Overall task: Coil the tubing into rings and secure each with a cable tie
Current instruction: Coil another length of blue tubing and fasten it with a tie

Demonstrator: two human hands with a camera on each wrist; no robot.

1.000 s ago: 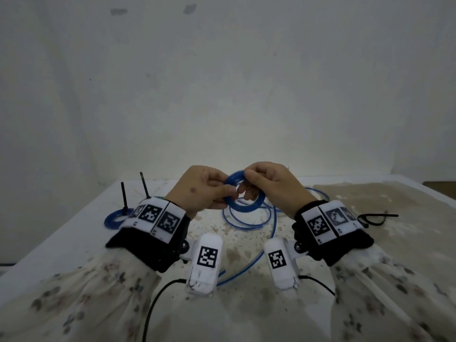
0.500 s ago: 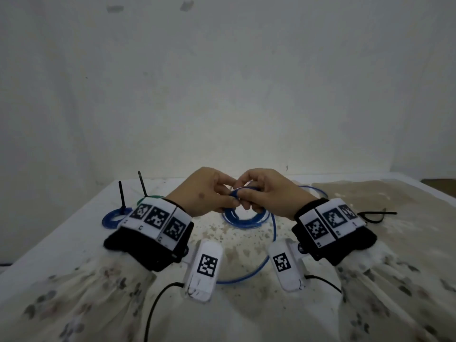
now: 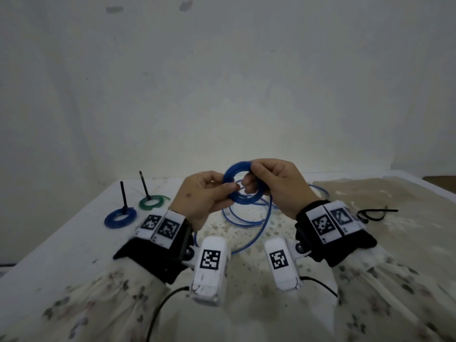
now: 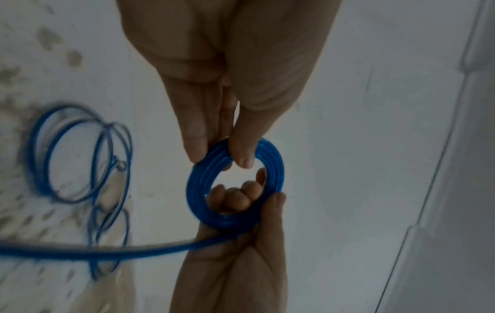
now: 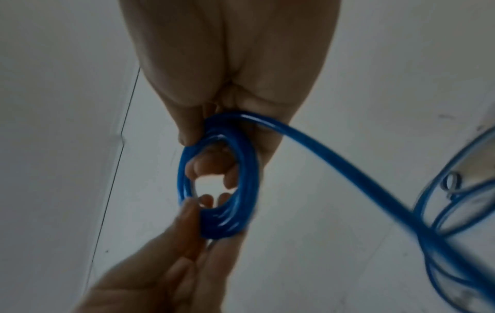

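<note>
A small coil of blue tubing is held up over the table between both hands. My left hand pinches its lower left side with thumb and fingers. My right hand grips its upper right side, with fingers through the hole. In the left wrist view the coil shows several turns, and a tail runs off to the loose tubing on the table. In the right wrist view the coil sits under my right thumb, and the tail leads away right. A black cable tie lies at the right.
At the left of the table lie a tied blue ring and a tied green ring, each with a black tie end standing up. Loose blue loops lie under my hands. A white wall stands close behind the table.
Both hands have risen from the low position of half a second ago. The coil has turned from nearly flat to upright, with its hole facing me.
</note>
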